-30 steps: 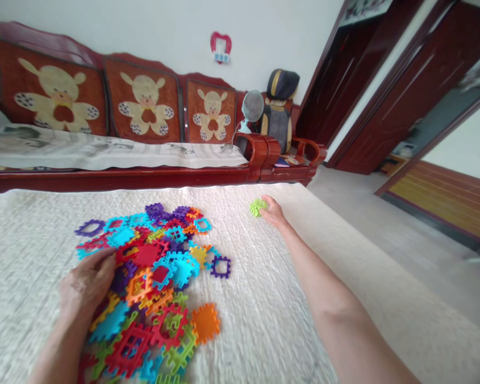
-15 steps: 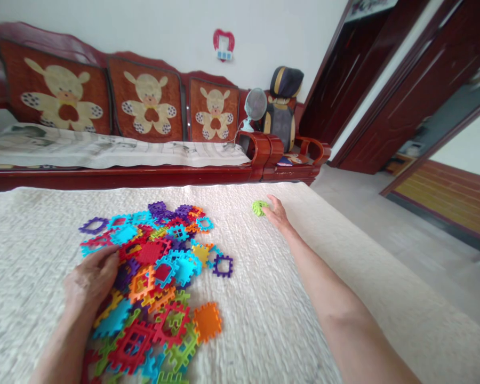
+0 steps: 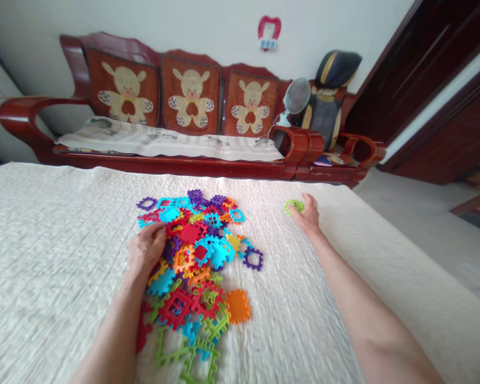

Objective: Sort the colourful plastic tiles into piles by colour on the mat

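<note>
Flat plastic interlocking tiles with notched edges lie in a loose heap (image 3: 192, 233) on a white quilted cloth, in red, blue, purple, orange, yellow and green. My left hand (image 3: 146, 246) rests at the heap's left edge, fingers bent together against red tiles; its fingertips are partly hidden. Farther off on the right, my right hand (image 3: 307, 214) has thumb and fingers around a lime-green clump of tiles (image 3: 291, 205). Part of that clump is covered by the thumb. A purple square frame (image 3: 253, 258) and an orange tile (image 3: 237, 306) lie at the heap's right side.
The quilted cloth (image 3: 76, 256) covers the wide surface before me. Beyond its far edge stands a red wooden sofa (image 3: 168, 162) with bear cushions. A small fan (image 3: 297, 96) and a chair with a dark backrest (image 3: 324, 117) are at the right.
The view has swung left, so everything sits farther right in the picture. My right hand has closed in around the green clump. My left hand stays at the heap's left edge.
</note>
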Demonstrator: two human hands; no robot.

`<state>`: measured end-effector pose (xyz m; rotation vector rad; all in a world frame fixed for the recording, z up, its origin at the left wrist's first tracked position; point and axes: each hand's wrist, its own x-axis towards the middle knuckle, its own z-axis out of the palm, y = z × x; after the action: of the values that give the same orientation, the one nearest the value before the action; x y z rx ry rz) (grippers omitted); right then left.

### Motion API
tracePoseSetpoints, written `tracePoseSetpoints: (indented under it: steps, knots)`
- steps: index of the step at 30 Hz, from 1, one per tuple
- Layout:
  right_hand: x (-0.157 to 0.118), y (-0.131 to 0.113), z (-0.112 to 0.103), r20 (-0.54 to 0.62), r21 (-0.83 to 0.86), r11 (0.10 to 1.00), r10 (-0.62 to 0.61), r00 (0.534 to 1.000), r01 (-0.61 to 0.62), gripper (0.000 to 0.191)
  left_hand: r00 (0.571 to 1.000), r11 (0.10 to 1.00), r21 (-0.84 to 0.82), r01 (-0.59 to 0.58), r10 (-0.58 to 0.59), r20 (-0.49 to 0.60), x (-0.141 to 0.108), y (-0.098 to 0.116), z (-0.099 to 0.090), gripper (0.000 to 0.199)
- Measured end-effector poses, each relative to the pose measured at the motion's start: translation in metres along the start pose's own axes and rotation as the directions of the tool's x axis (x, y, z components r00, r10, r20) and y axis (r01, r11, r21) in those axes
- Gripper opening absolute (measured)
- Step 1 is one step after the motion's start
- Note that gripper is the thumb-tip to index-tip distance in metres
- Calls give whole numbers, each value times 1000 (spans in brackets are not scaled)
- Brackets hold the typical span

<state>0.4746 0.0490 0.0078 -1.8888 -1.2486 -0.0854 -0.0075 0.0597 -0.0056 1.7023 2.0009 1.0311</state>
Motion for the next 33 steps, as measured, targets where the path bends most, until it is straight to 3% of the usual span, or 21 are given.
tracePoseSetpoints:
  steps: [3,6,9,14,17,20,22,29,33]
  knots:
    - [-24,-32,6,-45,141,959,-241,969,245,48,1000,999,-36,17,-16,13,-1,2,0,35]
    - [-55,-76,28,30,311,870,-412,911,384,36,1000,996,-85,29,-30,-3,-2,3,0,36]
    - [-82,-125,54,200,443,796,-536,820,412,28,998,988,-139,65,-67,-14,-2,3,1,38]
    - [-98,-193,85,346,524,728,-655,671,441,28,993,966,-241,97,-110,-39,-1,-3,5,42]
    - [-99,-214,91,460,502,731,-678,573,462,27,991,955,-280,96,-118,-63,0,-6,8,41]
    - [-105,-217,88,537,488,731,-682,496,477,26,990,954,-282,97,-121,-68,0,-5,8,39]
    - [-114,-214,81,552,494,736,-677,487,463,29,990,953,-283,109,-131,-59,0,-2,7,39]
    - [-157,-214,52,544,494,756,-654,526,429,42,989,943,-313,115,-140,-57,-3,4,2,41]
    - [-158,-219,43,517,534,738,-671,532,413,42,986,935,-331,128,-157,-60,-4,7,0,40]
